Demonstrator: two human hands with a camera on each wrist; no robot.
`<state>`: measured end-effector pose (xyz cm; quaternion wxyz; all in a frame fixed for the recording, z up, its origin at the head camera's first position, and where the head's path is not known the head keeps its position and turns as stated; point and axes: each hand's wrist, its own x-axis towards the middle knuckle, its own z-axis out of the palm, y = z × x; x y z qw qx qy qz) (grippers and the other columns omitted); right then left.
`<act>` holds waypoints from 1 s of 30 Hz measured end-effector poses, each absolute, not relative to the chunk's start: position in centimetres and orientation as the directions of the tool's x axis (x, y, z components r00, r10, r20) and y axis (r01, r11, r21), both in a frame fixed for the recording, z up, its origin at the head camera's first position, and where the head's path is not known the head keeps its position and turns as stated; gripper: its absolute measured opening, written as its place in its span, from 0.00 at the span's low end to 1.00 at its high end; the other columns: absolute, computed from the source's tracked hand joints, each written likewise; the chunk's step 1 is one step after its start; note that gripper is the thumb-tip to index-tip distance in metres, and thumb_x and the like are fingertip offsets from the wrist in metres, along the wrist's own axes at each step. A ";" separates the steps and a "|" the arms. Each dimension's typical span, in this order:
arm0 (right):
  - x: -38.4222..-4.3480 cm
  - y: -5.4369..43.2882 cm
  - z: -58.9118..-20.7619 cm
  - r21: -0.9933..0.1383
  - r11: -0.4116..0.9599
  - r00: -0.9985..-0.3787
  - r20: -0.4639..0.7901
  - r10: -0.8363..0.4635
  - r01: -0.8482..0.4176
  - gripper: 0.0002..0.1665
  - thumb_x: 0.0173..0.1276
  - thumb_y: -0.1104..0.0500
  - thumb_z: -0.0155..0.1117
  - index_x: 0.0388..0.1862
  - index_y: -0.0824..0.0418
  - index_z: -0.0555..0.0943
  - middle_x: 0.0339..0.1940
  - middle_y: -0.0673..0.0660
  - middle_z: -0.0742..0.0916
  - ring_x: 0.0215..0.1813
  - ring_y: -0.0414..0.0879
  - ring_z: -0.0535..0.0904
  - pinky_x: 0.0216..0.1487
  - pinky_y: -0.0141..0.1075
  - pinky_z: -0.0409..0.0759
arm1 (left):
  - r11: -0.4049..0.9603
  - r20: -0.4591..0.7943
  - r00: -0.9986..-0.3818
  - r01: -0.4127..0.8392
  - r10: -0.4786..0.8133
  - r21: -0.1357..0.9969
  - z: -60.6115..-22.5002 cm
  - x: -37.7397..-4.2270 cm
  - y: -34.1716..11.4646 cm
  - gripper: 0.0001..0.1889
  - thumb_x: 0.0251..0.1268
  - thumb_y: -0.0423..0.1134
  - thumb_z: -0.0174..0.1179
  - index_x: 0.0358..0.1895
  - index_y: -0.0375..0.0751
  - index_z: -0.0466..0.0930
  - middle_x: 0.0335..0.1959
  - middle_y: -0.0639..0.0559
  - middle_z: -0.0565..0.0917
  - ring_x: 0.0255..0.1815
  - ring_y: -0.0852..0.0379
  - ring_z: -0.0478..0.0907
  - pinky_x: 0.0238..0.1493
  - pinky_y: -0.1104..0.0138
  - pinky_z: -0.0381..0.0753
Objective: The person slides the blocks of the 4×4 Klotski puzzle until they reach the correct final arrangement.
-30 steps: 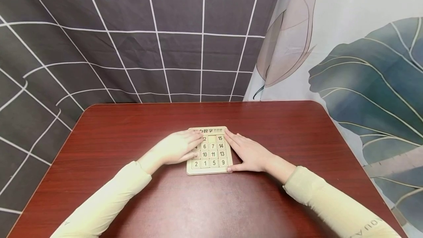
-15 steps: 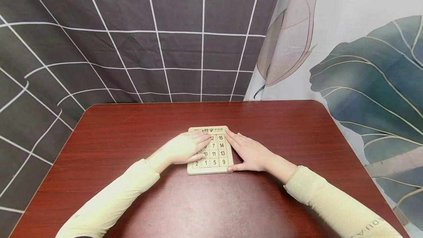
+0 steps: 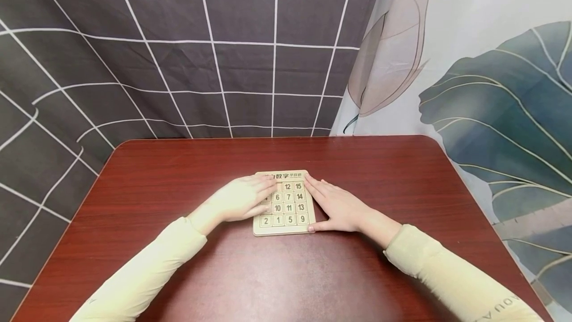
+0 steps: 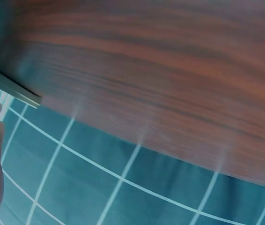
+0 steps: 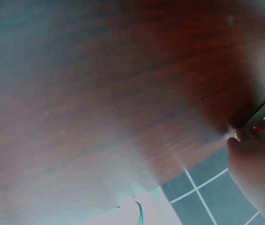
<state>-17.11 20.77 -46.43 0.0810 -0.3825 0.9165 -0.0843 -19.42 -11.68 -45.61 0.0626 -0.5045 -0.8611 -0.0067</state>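
Note:
A pale sliding number puzzle (image 3: 289, 215) with numbered square tiles lies on the table in the head view. Over its left columns reaches my left hand (image 3: 239, 198), fingers fairly straight, fingertips at the top row and hiding several tiles. The 12 tile (image 3: 288, 187) sits in the third column, beside 15; the space left of it looks bare, partly under my fingertips. Along the right edge, my right hand (image 3: 341, 207) rests with fingertips at the upper corner and thumb at the lower one. Both wrist views catch just the board's side edge (image 4: 11, 86) and part of each hand.
The dark red wooden table (image 3: 178, 163) extends around the puzzle on every side. Behind it hangs a dark cloth with a white grid (image 3: 241, 68), and a leaf-patterned white curtain (image 3: 402, 103) hangs at the right.
My left hand moved right, and the 12 tile shifted from the second column to the third. Then the hand drew back left. My right hand stayed at the board's edge.

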 end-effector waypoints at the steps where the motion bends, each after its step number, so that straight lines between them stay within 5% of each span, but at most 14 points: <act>1: -17.1 20.8 -46.4 -0.216 0.693 -0.694 -0.084 -0.715 -0.688 0.69 0.67 0.25 0.67 0.88 0.66 0.50 0.91 0.61 0.51 0.88 0.56 0.59 0.88 0.52 0.60 | 0.492 0.120 -0.484 0.869 0.867 -0.054 -45.6 -19.4 -12.0 0.31 0.78 0.54 0.59 0.74 0.35 0.76 0.74 0.42 0.80 0.77 0.46 0.76 0.82 0.54 0.72; 21: -17.1 20.8 -46.1 -0.214 0.695 -0.697 -0.080 -0.713 -0.686 0.69 0.67 0.27 0.68 0.88 0.67 0.50 0.91 0.61 0.51 0.88 0.56 0.59 0.88 0.52 0.60 | 0.512 0.148 -0.496 0.854 0.855 -0.095 -45.2 -18.3 -13.6 0.30 0.75 0.50 0.63 0.69 0.31 0.80 0.70 0.40 0.83 0.73 0.45 0.80 0.79 0.55 0.75; 30: -17.0 20.8 -46.3 -0.220 0.692 -0.695 -0.077 -0.715 -0.687 0.69 0.67 0.26 0.67 0.88 0.67 0.50 0.91 0.61 0.51 0.88 0.55 0.58 0.88 0.51 0.60 | 0.499 0.108 -0.489 0.861 0.866 -0.098 -45.4 -18.6 -11.8 0.32 0.79 0.55 0.58 0.72 0.34 0.77 0.73 0.40 0.80 0.76 0.46 0.77 0.80 0.55 0.74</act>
